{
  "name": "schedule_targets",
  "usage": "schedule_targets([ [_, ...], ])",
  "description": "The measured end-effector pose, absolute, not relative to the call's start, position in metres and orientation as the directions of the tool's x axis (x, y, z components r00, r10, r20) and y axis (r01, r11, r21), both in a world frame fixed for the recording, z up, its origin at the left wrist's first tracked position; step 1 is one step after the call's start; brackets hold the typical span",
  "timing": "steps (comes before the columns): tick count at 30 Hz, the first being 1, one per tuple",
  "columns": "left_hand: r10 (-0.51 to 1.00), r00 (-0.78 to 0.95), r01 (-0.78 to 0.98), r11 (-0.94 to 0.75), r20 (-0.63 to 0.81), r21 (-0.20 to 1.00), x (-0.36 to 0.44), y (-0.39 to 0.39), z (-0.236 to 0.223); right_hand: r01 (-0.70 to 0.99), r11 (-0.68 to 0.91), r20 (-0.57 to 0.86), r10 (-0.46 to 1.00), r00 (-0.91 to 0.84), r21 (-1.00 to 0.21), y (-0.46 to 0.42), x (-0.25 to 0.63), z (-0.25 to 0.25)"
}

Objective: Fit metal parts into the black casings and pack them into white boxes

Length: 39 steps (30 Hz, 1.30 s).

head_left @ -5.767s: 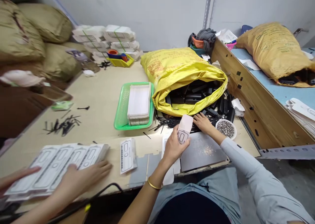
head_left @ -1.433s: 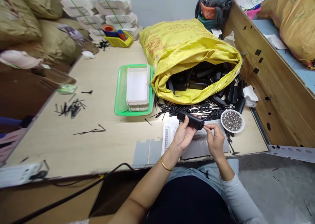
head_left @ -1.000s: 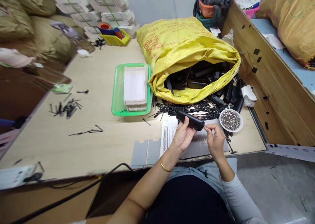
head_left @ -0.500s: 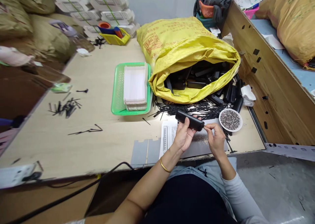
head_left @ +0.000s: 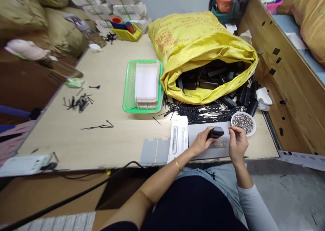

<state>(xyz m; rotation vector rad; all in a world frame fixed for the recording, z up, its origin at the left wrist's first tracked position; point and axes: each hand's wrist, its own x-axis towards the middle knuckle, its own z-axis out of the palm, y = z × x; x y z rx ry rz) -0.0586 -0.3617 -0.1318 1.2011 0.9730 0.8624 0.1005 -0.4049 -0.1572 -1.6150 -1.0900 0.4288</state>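
Observation:
My left hand (head_left: 200, 143) is wrapped round a black oblong plastic case (head_left: 216, 132), its end tilted up towards my right hand. To the right of it, a short gap away, my right hand (head_left: 238, 145) has thumb and forefinger pinched together; whatever sits between the tips is too small to make out. Just behind that hand stands a white bowl (head_left: 254, 130) of small shiny metal pieces. Beneath the case lies a grey sheet (head_left: 196, 131), with a white printed box (head_left: 178, 138) at its left.
An open yellow sack (head_left: 186, 38) spills black cases, with thin black sticks (head_left: 203, 113) heaped before it. Left of it, a green basket (head_left: 130, 85) holds stacked white pieces. A wooden panel (head_left: 276, 85) borders the right side. A power strip (head_left: 25, 165) lies at the left edge.
My left hand has turned the case so that it points end-up. My right hand has come away from the case's end. The view has shifted slightly.

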Motion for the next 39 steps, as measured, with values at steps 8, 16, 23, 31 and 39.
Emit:
schedule_targets([
  [8, 0.994, 0.076, 0.226, 0.065, -0.084, 0.972, -0.066, -0.317, -0.146, 0.557, 0.037, 0.251, 0.916, 0.313, -0.830, -0.389, 0.100, -0.152],
  [16, 0.999, 0.053, 0.619, -0.027, -0.008, 0.785, -0.105, -0.335, -0.143, 0.625, 0.189, 0.202, 0.978, -0.051, -0.758, -0.358, 0.052, -0.145],
  [23, 0.974, -0.048, 0.864, 0.153, -0.223, 0.481, -0.172, -0.371, -0.160, 0.804, 0.397, -0.121, 0.862, -0.492, -0.442, -0.296, -0.019, -0.165],
  [31, 0.917, 0.247, 0.002, 0.323, -0.314, 0.946, -0.154, -0.365, -0.134, 0.515, 0.417, 0.103, 0.841, -0.532, -0.749, -0.278, 0.035, -0.116],
  [39, 0.775, 0.576, -0.437, 0.559, -0.258, 0.704, -0.105, -0.369, -0.125, 0.081, 0.178, 0.163, 0.973, -0.165, -0.981, -0.326, 0.084, -0.125],
])
